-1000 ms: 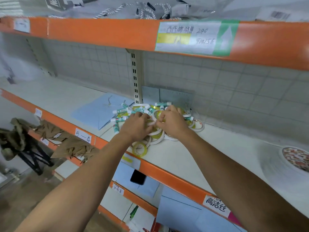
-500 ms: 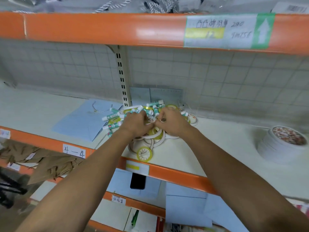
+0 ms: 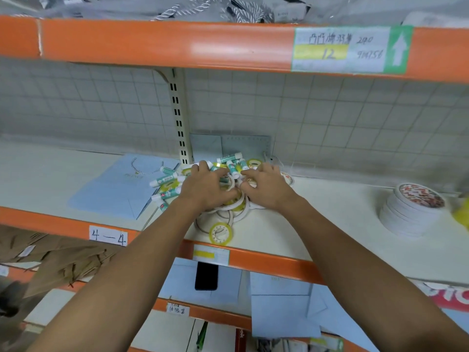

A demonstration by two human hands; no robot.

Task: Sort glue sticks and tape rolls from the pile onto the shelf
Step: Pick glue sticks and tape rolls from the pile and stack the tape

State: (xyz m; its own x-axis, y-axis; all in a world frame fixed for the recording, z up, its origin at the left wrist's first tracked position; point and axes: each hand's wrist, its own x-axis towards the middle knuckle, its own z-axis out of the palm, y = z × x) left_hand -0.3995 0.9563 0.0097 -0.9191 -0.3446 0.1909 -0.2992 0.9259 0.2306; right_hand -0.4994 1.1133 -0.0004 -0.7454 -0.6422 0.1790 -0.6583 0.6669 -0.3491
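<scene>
Head view looked down on the white shelf, set btwn two orange beams, w/ both bare forearms reaching in from below. The pile sat toward the back of that shelf, just right of the slotted upright post and close to the grid back panel. Teal-and-white glue sticks lay mostly on its left and far sides, and white and yellow tape rolls mostly on the near side. The L hand lay palm-down on the pile's left-centre part, fingers bent and spread over sticks and rolls. The R hand lay palm-down just beside it on the right part, fingers curled down among the rolls. The fingertips were partly hidden in the heap, so whether either hand actually had hold of anything could not be told. One yellow roll lay flat at the pile's near fringe, close to the shelf's front edge. A flat blue paper bag w/ a cord handle lay left of the pile, a few sticks at its right edge. A stack of white rolls, printed red on top, stood well apart at the right. A handwritten tag reading "4—4" was on the front beam, and a label w/ "12" and a white arrow on the upper beam. A black phone lay on the shelf below.
</scene>
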